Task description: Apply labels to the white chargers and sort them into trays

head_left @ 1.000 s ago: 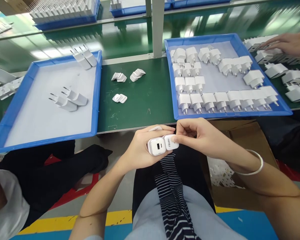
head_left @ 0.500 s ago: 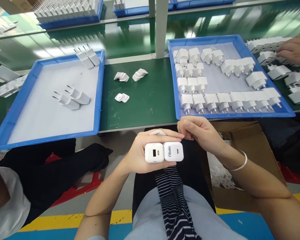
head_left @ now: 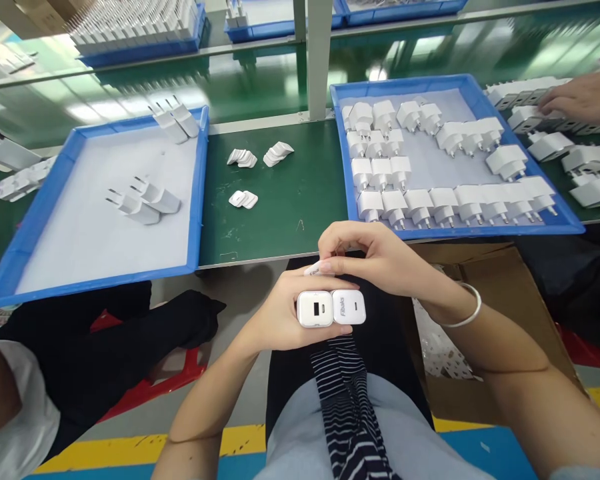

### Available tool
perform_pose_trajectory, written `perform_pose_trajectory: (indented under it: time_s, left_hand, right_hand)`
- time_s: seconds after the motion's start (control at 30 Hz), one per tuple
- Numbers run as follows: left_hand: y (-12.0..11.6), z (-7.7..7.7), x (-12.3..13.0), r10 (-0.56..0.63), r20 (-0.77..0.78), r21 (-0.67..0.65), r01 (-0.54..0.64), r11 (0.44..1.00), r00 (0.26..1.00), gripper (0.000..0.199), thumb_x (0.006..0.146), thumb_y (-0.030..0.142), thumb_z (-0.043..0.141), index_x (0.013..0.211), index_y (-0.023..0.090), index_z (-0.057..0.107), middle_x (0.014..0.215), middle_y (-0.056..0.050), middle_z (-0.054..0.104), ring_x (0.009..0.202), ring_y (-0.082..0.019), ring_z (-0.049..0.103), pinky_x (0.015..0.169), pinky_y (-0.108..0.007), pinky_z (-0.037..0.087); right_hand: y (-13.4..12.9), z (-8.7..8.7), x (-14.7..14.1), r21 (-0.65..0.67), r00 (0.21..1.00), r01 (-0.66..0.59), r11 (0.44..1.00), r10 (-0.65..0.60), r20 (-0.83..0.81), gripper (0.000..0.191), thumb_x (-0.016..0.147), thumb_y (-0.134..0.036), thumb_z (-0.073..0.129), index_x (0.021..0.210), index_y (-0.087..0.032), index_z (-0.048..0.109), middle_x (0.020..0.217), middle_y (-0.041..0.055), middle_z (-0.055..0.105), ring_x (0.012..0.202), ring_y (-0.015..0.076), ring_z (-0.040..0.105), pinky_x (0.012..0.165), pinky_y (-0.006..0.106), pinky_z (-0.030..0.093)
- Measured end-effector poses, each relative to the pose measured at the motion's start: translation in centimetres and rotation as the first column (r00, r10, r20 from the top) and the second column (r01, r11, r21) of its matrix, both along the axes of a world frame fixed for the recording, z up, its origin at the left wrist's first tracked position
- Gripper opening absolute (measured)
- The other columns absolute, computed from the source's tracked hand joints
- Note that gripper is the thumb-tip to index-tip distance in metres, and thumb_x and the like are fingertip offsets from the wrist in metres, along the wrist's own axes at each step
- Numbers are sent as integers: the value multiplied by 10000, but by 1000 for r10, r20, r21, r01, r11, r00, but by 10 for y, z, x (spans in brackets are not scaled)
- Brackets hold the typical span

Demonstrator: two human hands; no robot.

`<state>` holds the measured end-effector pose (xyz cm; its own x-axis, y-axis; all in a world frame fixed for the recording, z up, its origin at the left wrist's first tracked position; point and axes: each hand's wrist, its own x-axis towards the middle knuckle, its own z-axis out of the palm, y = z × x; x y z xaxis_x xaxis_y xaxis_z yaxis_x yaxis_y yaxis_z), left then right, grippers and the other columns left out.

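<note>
My left hand [head_left: 280, 310] is closed around two white chargers side by side. The left charger [head_left: 315, 309] shows a dark port and a small slot; the right charger [head_left: 349, 307] has a lettered face with one slot. A small white lettered cover [head_left: 313, 268] sits at the top of my left hand, pinched by the fingertips of my right hand [head_left: 360, 257]. Small white covers lie in groups on the green table [head_left: 280, 227], one group [head_left: 243, 199] nearest me.
A blue tray [head_left: 196, 220] at left holds several chargers; another blue tray [head_left: 460, 233] at right holds many. At far right a person's hand [head_left: 583, 100] touches more chargers. A cardboard box [head_left: 510, 293] stands below the table.
My right hand has moved left from beside the right tray onto the small cover at my left hand. The other person's hand has shifted slightly left.
</note>
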<state>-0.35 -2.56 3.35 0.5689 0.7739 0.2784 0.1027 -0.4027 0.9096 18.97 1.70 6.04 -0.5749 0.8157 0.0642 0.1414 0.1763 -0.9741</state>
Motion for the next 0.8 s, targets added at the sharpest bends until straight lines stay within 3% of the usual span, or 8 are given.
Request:
perform_pose_trajectory:
  time_s: [0.17, 0.33, 0.43, 0.53, 0.67, 0.73, 0.8]
  left_hand:
    - [-3, -7, 0, 80, -69, 23, -79, 997, 994, 341, 734, 254, 847, 1051, 184, 746, 996, -70, 777, 907, -205, 733, 841, -313, 596]
    - [-4, -14, -6, 161, -57, 55, -158, 986, 985, 407, 734, 240, 844, 1121, 193, 725, 1135, -101, 770, 1054, -241, 734, 942, -361, 587]
    - [-5, -15, -8, 177, -16, 70, -175, 982, 984, 417, 729, 221, 849, 1127, 189, 728, 1160, -112, 765, 1087, -244, 728, 976, -368, 577]
    - [-6, -16, -6, 202, 14, 80, -202, 976, 979, 387, 726, 227, 852, 1093, 186, 738, 1075, -91, 779, 978, -217, 745, 911, -338, 593]
    - [-7, -17, -4, 231, 11, 72, -232, 970, 973, 362, 739, 232, 843, 1081, 174, 738, 1026, -75, 787, 925, -193, 746, 856, -287, 590]
    - [-7, -16, -5, 247, -20, 45, -246, 968, 969, 387, 759, 231, 827, 1131, 183, 729, 1110, -81, 781, 990, -203, 746, 901, -292, 578]
    - [-7, -14, -7, 259, -37, 20, -259, 966, 965, 405, 768, 234, 817, 1160, 193, 722, 1150, -78, 773, 997, -203, 745, 903, -291, 572]
  right_hand:
    - [-3, -1, -5, 131, 979, 23, 991, -48, 196, 143, 931, -138, 561, 798, -185, 581, 820, 18, 646, 756, 151, 575, 679, 282, 425]
    - [-1, 4, -2, 274, 950, 59, 960, -138, 281, 163, 976, -183, 530, 814, -197, 536, 777, 5, 601, 695, 143, 525, 643, 284, 380]
    - [-2, 3, -2, 175, 967, 64, 983, -105, 233, 183, 1003, -283, 545, 840, -201, 546, 763, -6, 599, 661, 133, 527, 606, 277, 380]
    - [-5, -3, -3, 69, 987, 42, 997, -52, 149, 205, 1014, -354, 545, 883, -200, 575, 840, 18, 633, 736, 150, 584, 615, 266, 425]
    - [-10, -10, 0, 291, 966, 42, 956, -113, 233, 173, 1035, -231, 485, 940, -187, 623, 885, 43, 663, 802, 166, 611, 708, 282, 452]
    - [-11, -8, 5, 405, 946, 103, 909, -215, 243, 175, 1029, -169, 467, 983, -190, 635, 834, 27, 663, 751, 154, 610, 691, 278, 450]
    - [-13, -1, 11, 439, 937, 130, 889, -254, 238, 157, 1022, -158, 483, 1031, -205, 632, 796, 6, 659, 689, 138, 599, 650, 267, 446]
